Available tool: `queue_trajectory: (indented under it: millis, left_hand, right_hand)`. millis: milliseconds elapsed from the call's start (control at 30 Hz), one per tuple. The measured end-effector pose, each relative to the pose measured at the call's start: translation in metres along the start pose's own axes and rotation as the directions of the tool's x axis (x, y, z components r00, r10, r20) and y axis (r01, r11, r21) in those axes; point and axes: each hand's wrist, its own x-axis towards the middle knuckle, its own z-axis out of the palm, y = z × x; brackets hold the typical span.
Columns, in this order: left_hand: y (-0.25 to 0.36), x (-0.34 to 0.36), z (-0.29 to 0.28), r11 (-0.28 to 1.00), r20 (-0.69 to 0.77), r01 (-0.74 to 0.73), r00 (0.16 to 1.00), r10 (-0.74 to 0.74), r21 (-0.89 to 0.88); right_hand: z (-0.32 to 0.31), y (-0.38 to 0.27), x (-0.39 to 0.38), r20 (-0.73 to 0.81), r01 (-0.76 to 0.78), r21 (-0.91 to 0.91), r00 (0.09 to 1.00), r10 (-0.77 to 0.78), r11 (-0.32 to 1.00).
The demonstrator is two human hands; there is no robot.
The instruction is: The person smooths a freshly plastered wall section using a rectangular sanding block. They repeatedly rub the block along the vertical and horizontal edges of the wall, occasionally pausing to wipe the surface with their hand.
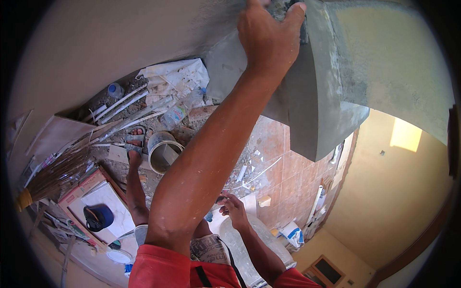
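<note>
My left arm reaches up to a grey plastered block (307, 105) with a sharp lower corner. At the top of the picture my left hand (271, 29) is closed on a dark, cement-smeared flat tool (303, 31); the fingers and much of the tool are cut off or hidden. Lower down, my right hand (233, 210) has its fingers curled around a small dark thing (221, 198), too small to name. Below my left forearm, a bucket (154, 144) with grey contents stands on the littered floor, partly covered by the arm.
Rubble, pipes (122, 106), a white sack (175, 79) and a plastic bottle (174, 116) lie along the wall. A broom (55, 175) and a dark blue cap (99, 217) on a box are at left. Reddish tiles (283, 177) cover the floor at right.
</note>
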Motion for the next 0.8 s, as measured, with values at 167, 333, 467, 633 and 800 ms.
queue_trajectory:
  millis: [167, 333, 467, 633, 800]
  left_hand:
    - [-0.021, -0.026, -0.005, 1.000, 0.055, -0.006, 0.998, 0.007, -0.022]
    - [-0.025, -0.128, -0.019, 0.989, 0.155, 0.144, 0.978, -0.137, -0.034]
    - [-0.024, -0.166, -0.046, 0.988, 0.205, 0.136, 0.967, -0.149, 0.074]
    - [-0.035, -0.103, -0.036, 0.992, 0.077, 0.070, 0.995, -0.062, -0.105]
    - [-0.029, -0.102, -0.011, 0.998, 0.105, -0.025, 0.994, 0.031, -0.060]
  right_hand:
    - [-0.002, 0.007, 0.002, 0.010, -0.017, 0.036, 1.000, 0.017, 0.999]
    - [-0.001, 0.029, 0.010, -0.016, 0.197, 0.044, 0.980, -0.197, 0.979]
    - [-0.006, 0.037, 0.016, 0.072, 0.414, 0.053, 0.906, -0.417, 0.909]
    - [-0.016, 0.026, 0.014, 0.041, 0.060, 0.042, 0.997, -0.062, 0.997]
    - [-0.017, 0.022, 0.004, 0.007, 0.000, 0.092, 1.000, -0.001, 0.996]
